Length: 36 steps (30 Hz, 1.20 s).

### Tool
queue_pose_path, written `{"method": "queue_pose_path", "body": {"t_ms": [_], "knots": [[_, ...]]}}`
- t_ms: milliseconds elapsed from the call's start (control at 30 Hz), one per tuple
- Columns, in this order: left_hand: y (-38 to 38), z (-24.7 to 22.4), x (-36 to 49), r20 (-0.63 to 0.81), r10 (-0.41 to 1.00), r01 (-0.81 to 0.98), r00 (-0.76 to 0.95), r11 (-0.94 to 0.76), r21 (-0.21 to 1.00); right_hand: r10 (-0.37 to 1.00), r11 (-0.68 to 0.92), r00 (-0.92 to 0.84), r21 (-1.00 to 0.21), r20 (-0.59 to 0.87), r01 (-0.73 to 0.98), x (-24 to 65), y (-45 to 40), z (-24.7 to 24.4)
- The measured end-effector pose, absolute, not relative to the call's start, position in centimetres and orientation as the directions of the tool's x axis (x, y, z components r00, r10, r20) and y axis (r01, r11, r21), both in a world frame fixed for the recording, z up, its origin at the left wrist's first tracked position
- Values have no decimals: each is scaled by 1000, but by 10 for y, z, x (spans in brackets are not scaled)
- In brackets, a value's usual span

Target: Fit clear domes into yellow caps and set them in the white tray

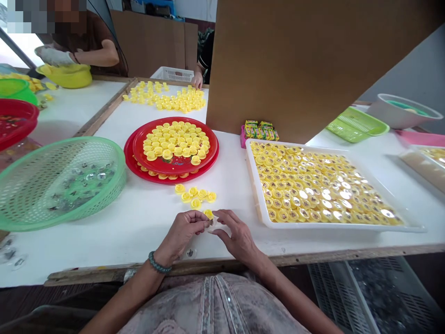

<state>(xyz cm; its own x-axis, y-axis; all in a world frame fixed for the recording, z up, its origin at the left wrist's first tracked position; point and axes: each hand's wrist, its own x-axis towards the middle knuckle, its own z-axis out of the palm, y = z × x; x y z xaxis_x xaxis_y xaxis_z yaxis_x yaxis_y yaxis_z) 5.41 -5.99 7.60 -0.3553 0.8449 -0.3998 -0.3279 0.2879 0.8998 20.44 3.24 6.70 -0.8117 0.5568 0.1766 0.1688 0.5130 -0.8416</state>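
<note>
Near the table's front edge, my left hand (184,232) pinches a small clear disc (211,225). Facing it, my right hand (238,234) has its thumb and fingers apart around the disc's right side; whether they touch it is unclear. A yellow piece (208,214) shows just beyond the fingertips. Several loose yellow cups (196,194) lie a little farther back. Behind them, stacked red trays (175,165) carry many yellow cups. To the right stands a white tray (257,195) full of yellow pieces with shiny round tops.
A green mesh basket (21,176) with clear pieces stands left. Small colourful boxes (260,131) sit beside a cardboard panel (278,65). Clear discs (190,253) lie by the front edge. A co-worker's gloved hand (59,56) is over a yellow bowl (69,76); another person's hand (197,80) touches yellow cups.
</note>
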Motion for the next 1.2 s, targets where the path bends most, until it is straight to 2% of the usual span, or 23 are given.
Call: {"method": "queue_pose_path", "body": {"t_ms": [67,133,267,367,433,533,633,700,800,900,1067,1200], "knots": [[-61,77,52,-426,866,-310,-262,342,887,370,666,-904,-739,213,99,208,35,76],[-63,74,52,-446,870,-326,-212,367,871,273,725,-945,-685,179,79,210,36,82],[-66,66,58,-443,862,-394,-247,328,858,304,746,-945,-647,121,157,210,31,81],[-66,62,60,-401,855,-350,-328,284,893,351,754,-929,-623,116,207,208,27,75],[-65,60,58,-349,841,-255,-413,261,931,395,756,-908,-610,136,238,206,30,72],[-64,59,52,-245,780,-17,-576,288,957,433,772,-885,-577,172,266,200,45,70],[-62,56,46,-180,749,182,-637,373,910,341,833,-927,-508,156,221,189,66,73],[-59,53,45,-172,763,230,-623,388,892,242,875,-964,-454,107,169,179,77,75],[-56,48,46,-159,784,219,-600,353,910,137,906,-990,-408,31,112,167,86,76],[-54,43,47,-142,799,207,-585,316,926,87,919,-996,-385,2,79,161,86,73],[-53,40,46,-145,798,195,-585,312,930,74,957,-996,-278,-41,82,160,82,71],[-52,40,46,-197,797,110,-571,313,944,80,973,-990,-205,-117,103,156,77,77]]}}
